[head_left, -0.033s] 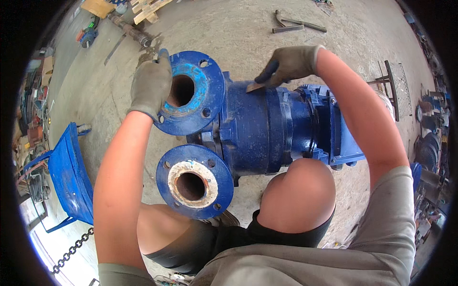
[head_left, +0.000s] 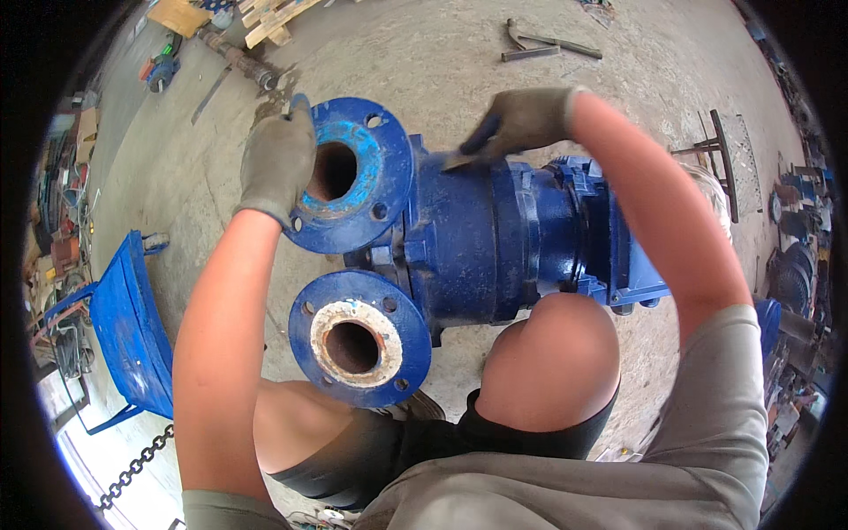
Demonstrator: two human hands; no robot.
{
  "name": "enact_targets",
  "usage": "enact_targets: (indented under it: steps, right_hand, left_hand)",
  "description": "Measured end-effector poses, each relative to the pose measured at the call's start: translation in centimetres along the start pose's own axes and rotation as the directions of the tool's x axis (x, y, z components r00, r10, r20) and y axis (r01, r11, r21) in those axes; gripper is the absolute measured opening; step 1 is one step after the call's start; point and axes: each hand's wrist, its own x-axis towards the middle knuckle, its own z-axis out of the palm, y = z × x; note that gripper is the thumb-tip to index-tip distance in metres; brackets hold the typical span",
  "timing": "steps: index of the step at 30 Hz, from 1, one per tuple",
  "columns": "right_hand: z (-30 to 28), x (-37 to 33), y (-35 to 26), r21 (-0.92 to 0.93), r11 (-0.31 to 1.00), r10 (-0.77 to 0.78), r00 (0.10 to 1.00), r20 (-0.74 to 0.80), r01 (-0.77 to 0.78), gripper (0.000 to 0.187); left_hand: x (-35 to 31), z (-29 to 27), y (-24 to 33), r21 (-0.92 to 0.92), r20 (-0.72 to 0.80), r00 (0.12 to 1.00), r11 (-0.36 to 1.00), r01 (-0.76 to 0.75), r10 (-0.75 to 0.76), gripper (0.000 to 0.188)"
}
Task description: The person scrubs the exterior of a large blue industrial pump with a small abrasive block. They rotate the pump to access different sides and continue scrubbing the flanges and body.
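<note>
A blue-painted pump with a motor (head_left: 464, 252) lies across the floor in front of me. Its upper pipe flange (head_left: 389, 163) has a light-blue ring round a dark bore; the lower flange (head_left: 413, 340) has a chipped white ring. My gloved left hand (head_left: 276, 163) is closed on the upper flange's left rim, fingers partly hidden behind it. Over the top of the casing, my gloved right hand (head_left: 526, 122) pinches a small flat tan piece (head_left: 456, 162) against the blue surface. Whether that piece is abrasive paper or a scraper, I cannot tell.
My bare knee (head_left: 556, 362) is against or close to the pump's near side. A blue wheelbarrow-like tray (head_left: 128, 322) stands left, above a chain (head_left: 132, 473). Metal bars (head_left: 552, 49) lie on the far floor, a pallet (head_left: 269, 18) farther left. Assorted parts line the right edge.
My right hand and the tan piece have slid a little left along the casing. The left hand keeps its hold on the flange.
</note>
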Motion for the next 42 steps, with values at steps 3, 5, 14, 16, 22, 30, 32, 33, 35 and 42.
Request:
enact_targets:
  steps: [3, 5, 14, 16, 22, 30, 32, 33, 35, 42]
  right_hand:
    - [-0.5, 1.8, 0.9, -0.036, 0.999, 0.001, 1.000, -0.008, -0.001, 0.054]
    - [-1.0, 2.4, 1.5, -0.102, 0.991, 0.093, 0.994, 0.066, -0.086, 0.057]
    - [-2.5, 3.6, 2.1, -0.066, 0.975, 0.221, 0.957, 0.190, -0.212, 0.044]
    - [-2.9, 4.0, 2.7, -0.032, 0.990, 0.142, 0.962, 0.234, -0.139, 0.044]
    - [-3.5, 5.2, 3.7, 0.002, 0.983, 0.173, 0.934, 0.313, -0.183, 0.031]
    - [-4.0, 6.4, 3.7, -0.071, 0.964, 0.266, 0.910, 0.317, -0.257, 0.034]
    - [-3.8, 6.4, 4.3, -0.177, 0.915, 0.400, 0.870, 0.286, -0.363, 0.042]
    - [-3.7, 6.3, 4.8, -0.075, 0.954, 0.297, 0.902, 0.314, -0.289, 0.041]
    - [-3.4, 6.3, 5.5, 0.076, 0.979, 0.153, 0.933, 0.325, -0.187, 0.041]
    - [-3.0, 6.4, 5.9, 0.022, 0.974, 0.206, 0.920, 0.332, -0.226, 0.039]
  left_hand:
    - [0.2, 0.3, 0.2, -0.127, -0.053, 0.997, 0.991, 0.049, -0.056, 0.043]
    - [0.1, 0.2, 0.4, -0.226, -0.008, 0.986, 0.960, 0.162, -0.169, 0.046]
    - [0.4, -1.1, 1.4, -0.377, 0.128, 0.902, 0.821, 0.428, -0.412, 0.070]
    - [0.5, -1.1, 1.4, -0.329, 0.129, 0.898, 0.836, 0.439, -0.420, 0.069]
    - [0.4, -1.5, 1.5, -0.384, 0.127, 0.905, 0.821, 0.422, -0.406, 0.072]
    - [0.4, -2.2, 1.7, -0.389, 0.238, 0.871, 0.780, 0.491, -0.430, 0.071]
    - [0.2, -2.2, 1.6, -0.301, 0.206, 0.915, 0.867, 0.396, -0.347, 0.071]
    - [0.2, -2.2, 1.5, -0.210, 0.149, 0.960, 0.941, 0.266, -0.238, 0.071]
    - [0.3, -2.0, 1.6, -0.213, 0.132, 0.963, 0.942, 0.258, -0.234, 0.070]
    - [0.3, -1.2, 1.4, -0.323, 0.201, 0.902, 0.844, 0.429, -0.382, 0.065]
